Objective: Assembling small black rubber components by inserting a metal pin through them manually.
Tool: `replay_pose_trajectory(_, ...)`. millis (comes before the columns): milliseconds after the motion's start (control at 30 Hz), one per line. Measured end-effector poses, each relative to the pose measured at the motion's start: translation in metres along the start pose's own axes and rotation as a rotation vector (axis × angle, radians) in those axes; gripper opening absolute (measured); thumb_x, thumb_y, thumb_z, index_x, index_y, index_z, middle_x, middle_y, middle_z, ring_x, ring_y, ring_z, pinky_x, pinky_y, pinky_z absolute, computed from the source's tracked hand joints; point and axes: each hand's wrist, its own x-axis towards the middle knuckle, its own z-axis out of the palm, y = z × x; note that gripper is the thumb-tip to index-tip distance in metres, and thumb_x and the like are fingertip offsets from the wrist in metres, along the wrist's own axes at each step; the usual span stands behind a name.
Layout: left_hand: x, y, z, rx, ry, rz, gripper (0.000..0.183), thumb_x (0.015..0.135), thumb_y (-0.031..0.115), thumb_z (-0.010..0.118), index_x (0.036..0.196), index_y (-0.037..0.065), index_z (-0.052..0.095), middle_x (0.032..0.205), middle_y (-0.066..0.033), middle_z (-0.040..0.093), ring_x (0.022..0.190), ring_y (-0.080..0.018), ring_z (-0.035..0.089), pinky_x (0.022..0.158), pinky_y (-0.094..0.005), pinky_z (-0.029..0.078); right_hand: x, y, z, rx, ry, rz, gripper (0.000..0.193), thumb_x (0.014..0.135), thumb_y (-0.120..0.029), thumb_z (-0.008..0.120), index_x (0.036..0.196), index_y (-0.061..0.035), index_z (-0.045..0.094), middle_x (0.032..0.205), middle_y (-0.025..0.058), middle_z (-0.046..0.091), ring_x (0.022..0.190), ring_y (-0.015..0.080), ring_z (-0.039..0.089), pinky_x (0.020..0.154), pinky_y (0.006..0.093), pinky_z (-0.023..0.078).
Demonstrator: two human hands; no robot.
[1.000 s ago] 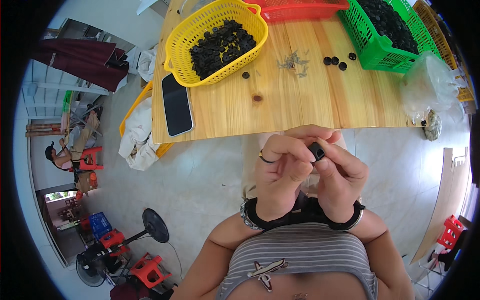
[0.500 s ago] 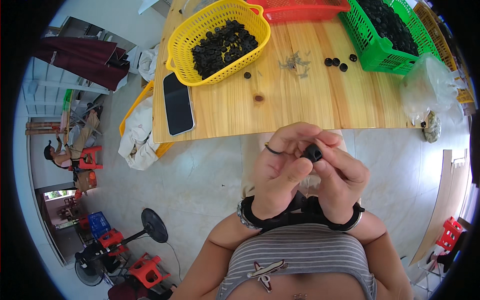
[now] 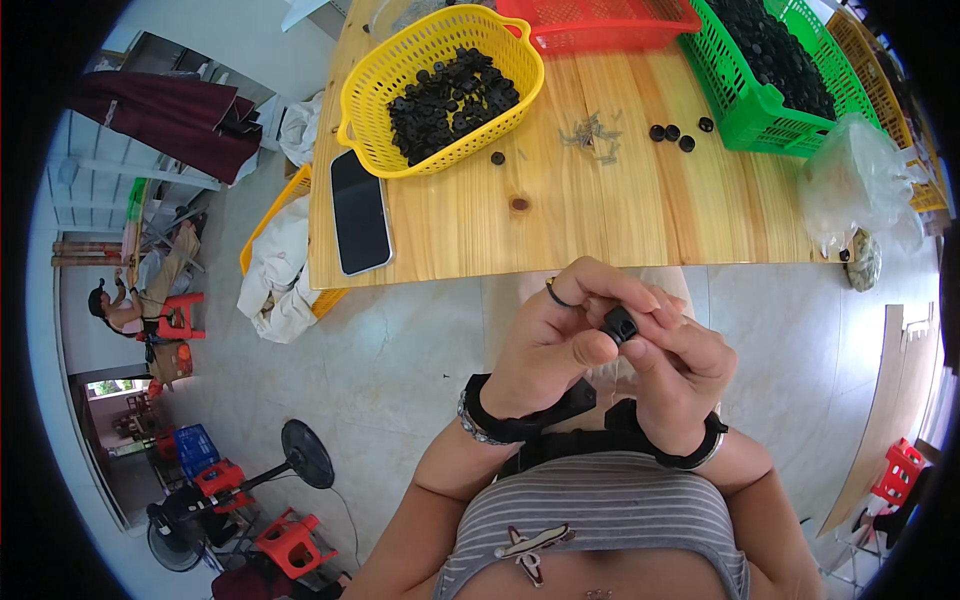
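A small black cylindrical part with a hole in it is held just off the table's near edge, in front of my body. The fingertips of my left hand pinch it from one side. My right hand closes its thumb and fingers on the other side, so both hands touch the part. My fingers cover some of it, and whether anything else is between them I cannot make out. On the wooden table ahead lie several thin metal pins and several loose round black pieces.
A yellow basket of black pieces stands at the left, beside a phone. Behind are a red basket and a green crate full of black parts. A plastic bag hangs at the right edge. A person sits far left.
The black part has turned between my fingers, now showing its hole from another side, and sits slightly lower. My left hand has rotated, with its fingers curling further over the part.
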Motion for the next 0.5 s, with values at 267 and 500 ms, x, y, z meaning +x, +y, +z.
replay_pose_trajectory(267,-0.0048,0.0019,-0.0035,0.008,0.012,0.006,0.035,0.076,0.027,0.069,0.093,0.003,0.051,0.089,-0.0153,0.061,0.093,-0.0287,0.057,0.089,-0.0433,0.041,-0.0017,-0.0001,-0.0048,0.022,-0.12,-0.085,0.019,0.075,0.007,0.06,0.094,0.0061,0.062,0.083,0.0148,0.065,0.073,0.0134,0.062,0.065,0.0225,0.047)
replay_pose_trajectory(500,-0.0076,0.0004,0.0003,0.062,0.021,0.092,0.032,0.076,0.025,0.068,0.091,0.003,0.051,0.088,-0.0167,0.06,0.089,-0.0279,0.058,0.085,-0.0416,0.045,-0.0043,0.0081,-0.0053,0.132,-0.141,-0.167,0.018,0.078,0.004,0.056,0.095,0.0062,0.062,0.081,0.0135,0.065,0.069,0.014,0.061,0.064,0.0233,0.047)
